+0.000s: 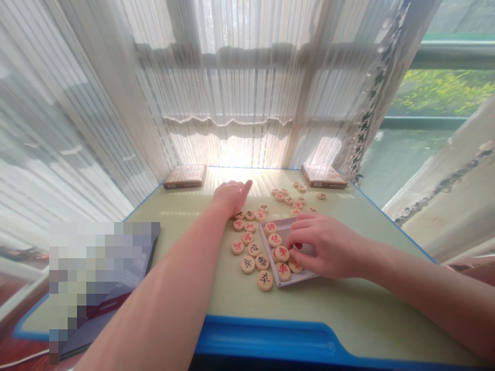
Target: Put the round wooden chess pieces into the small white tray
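Observation:
My right hand (pixel 327 245) is over a shallow white box (pixel 296 281), its thumb and index finger closed at the edge of a round wooden xiangqi piece (pixel 282 253) with a red character. More red-marked pieces (pixel 283 271) lie along the box's left side, partly overlapping. Farther out, my left hand (pixel 232 198) is palm down above the table, thumb stretched away from the other fingers, which are partly hidden. Loose xiangqi pieces (pixel 247 264), marked black or red, lie left of the box and below that hand.
More pieces (pixel 289 200) are scattered beyond the box. Two flat boxes (pixel 185 176) (pixel 324 176) lie at the table's far corners. A partly blurred-out dark device, likely a laptop (pixel 116 304), stands at left. The pale green table (pixel 348 314) has a blue edge; curtains (pixel 232 87) hang behind it.

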`<state>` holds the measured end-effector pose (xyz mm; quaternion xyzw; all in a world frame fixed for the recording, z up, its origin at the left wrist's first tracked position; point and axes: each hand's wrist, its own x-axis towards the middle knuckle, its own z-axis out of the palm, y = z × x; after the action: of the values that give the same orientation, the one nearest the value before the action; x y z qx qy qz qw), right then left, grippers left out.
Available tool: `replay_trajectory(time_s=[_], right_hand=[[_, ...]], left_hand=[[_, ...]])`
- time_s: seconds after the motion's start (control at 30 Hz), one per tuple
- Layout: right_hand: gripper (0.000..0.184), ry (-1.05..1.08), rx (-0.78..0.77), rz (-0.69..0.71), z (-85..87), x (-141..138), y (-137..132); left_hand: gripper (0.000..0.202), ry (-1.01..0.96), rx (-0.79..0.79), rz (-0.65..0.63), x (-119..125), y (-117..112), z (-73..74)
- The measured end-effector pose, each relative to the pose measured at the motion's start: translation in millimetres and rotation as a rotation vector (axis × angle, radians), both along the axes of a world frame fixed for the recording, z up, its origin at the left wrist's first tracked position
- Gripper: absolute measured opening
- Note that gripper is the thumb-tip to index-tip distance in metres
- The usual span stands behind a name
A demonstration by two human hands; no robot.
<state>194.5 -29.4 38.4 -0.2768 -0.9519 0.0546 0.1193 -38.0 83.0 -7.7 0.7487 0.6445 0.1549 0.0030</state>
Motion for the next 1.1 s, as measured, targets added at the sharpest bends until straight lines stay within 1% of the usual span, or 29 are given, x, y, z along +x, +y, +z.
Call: replay_trajectory(time_s=[0.13,0.33,0.5,0.6,0.77,0.93,1.1], right_hand=[[0.012,0.011,-0.014,0.014,-2.0,0,1],[0.017,-0.037,-0.041,-0.032,-6.5,1,7],[0.022,-0.035,-0.064,-0.006,-7.9,1,8],[0.022,-0.014,-0.062,0.008,-8.3,1,8],[0.019,-0.036,-0.042,-0.012,-3.8,1,6],[0.008,-0.102,-0.096,-0.012,6.1,4,0],[0.021,-0.191,-0.141,-0.101,7.1,4,0]], left_hand=[[0.074,0.005,-0.004,0.01,0,1,0.0],[0.073,0.002,-0.019,0.017,1,-1,1.9],[0.073,0.002,-0.009,0.006,1,0,0.8],[0.074,0.004,-0.002,0.004,0,1,0.0],[0.072,0.009,-0.012,0.007,0,1,0.1],[0.071,0.003,-0.012,0.01,1,1,0.1],[0.071,0.002,-0.003,0.006,1,1,-0.2]])
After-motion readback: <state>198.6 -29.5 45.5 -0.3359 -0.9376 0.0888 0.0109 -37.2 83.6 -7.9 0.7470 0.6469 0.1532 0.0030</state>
